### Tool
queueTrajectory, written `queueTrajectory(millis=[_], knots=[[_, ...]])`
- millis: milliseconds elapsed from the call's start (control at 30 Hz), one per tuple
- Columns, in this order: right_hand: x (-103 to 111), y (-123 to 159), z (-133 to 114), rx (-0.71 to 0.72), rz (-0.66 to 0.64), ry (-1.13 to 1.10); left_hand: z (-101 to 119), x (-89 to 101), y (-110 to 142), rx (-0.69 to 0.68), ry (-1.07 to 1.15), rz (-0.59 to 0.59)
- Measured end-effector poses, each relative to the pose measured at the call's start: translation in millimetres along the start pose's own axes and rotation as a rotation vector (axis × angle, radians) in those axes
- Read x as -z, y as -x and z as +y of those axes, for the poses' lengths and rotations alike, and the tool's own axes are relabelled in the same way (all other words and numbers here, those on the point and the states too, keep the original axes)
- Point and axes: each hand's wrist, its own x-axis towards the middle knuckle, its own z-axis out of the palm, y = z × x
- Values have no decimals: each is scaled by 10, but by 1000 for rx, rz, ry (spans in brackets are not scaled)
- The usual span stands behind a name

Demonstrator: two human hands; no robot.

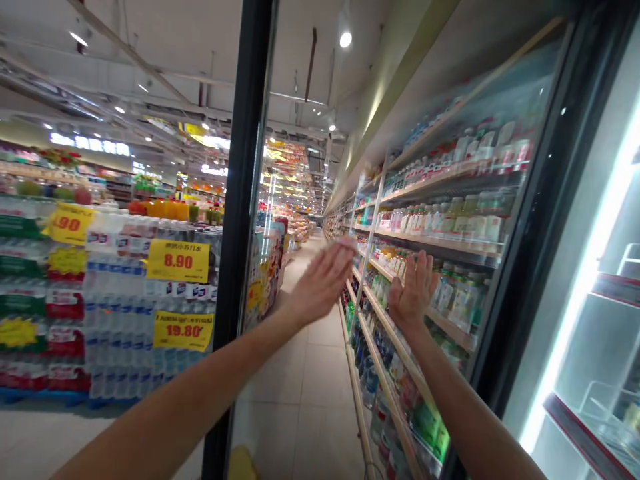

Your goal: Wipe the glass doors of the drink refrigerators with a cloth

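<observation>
My left hand (pixel 323 280) is stretched out in front of a glass door with a black frame (pixel 246 167). Its fingers are extended and slightly blurred, and a pale patch at the fingertips cannot be made out. To its right, my right hand (pixel 413 293) is raised with fingers up and apart, palm toward the glass, nothing seen in it. A faint reflection shows beside that hand. Both hands are at or very near the pane; whether they touch it I cannot tell. Rows of bottles (pixel 463 220) on shelves appear in or through the glass behind my hands.
At the far right stands a lit cooler interior with a bright light strip (pixel 575 300) and a wire-railed shelf (pixel 590 433). Stacked packs of bottled drinks (pixel 120 320) with yellow price signs (pixel 178 261) are on the left. A tiled floor (pixel 275 373) runs along the aisle.
</observation>
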Motion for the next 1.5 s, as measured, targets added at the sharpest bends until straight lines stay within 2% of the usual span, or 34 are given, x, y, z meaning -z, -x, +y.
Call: queueTrajectory(millis=[67,100,133,167,267,300,333,367,500,533,567,600,633,700,733,767,800,933,967,1000,1033,1100,1167,1200,1233,1300,1367,1400,1433,1500], knots=[[1,1,-2,-1,-3,-8,160,-2,137,-229,28,-96],[0,1,-1,-4,-5,-11,145,9,161,-265,35,-119],[-1,2,1,-7,-7,-13,64,29,151,-228,32,-114],[-3,2,3,-9,-8,-14,-69,56,115,-135,25,-81],[-8,3,7,-13,-6,-11,-496,124,-23,315,-4,92],[-9,4,7,-16,-8,-11,-552,130,-32,383,4,119],[-10,5,6,-18,-10,-14,-538,125,-9,380,19,121],[-12,6,5,-20,-11,-18,-457,110,43,311,35,96],[-16,8,3,-25,-4,-31,93,27,301,-212,73,-83],[-16,7,4,-22,0,-31,155,17,306,-294,77,-114],[-16,6,5,-18,4,-31,155,17,271,-311,76,-132],[-15,5,6,-13,8,-30,100,23,201,-262,69,-127],[-15,4,8,-7,13,-28,6,32,108,-151,54,-96],[-14,4,13,4,20,-30,-196,46,-84,140,17,13],[-14,4,16,5,20,-34,-256,44,-150,234,7,58],[-14,5,18,5,20,-37,-267,36,-183,263,5,77],[-14,5,21,6,21,-39,-229,24,-180,218,12,65],[-13,3,25,5,25,-29,99,-12,-42,-277,76,-106],[-11,3,24,6,26,-28,123,-12,-52,-322,82,-128],[-9,2,23,6,24,-30,101,-9,-98,-301,78,-130],[-6,1,22,5,23,-33,42,-5,-174,-217,64,-115],[1,-2,21,0,18,-36,-116,-1,-365,45,22,-48],[4,-4,23,-5,12,-37,-186,-15,-488,195,1,-9],[4,-5,24,-7,13,-38,-153,-30,-492,171,4,-15],[1,-5,23,-9,15,-39,-76,-47,-457,82,19,-32],[-8,-4,17,-12,16,-46,144,-81,-315,-190,60,-81],[-19,-2,10,-15,14,-54,301,-100,-200,-357,98,-124],[-21,-1,13,-14,14,-58,310,-99,-192,-371,103,-139],[-20,-1,27,-12,14,-61,268,-92,-226,-328,95,-140],[-2,-5,96,13,5,-55,78,-68,-387,-129,53,-98]])
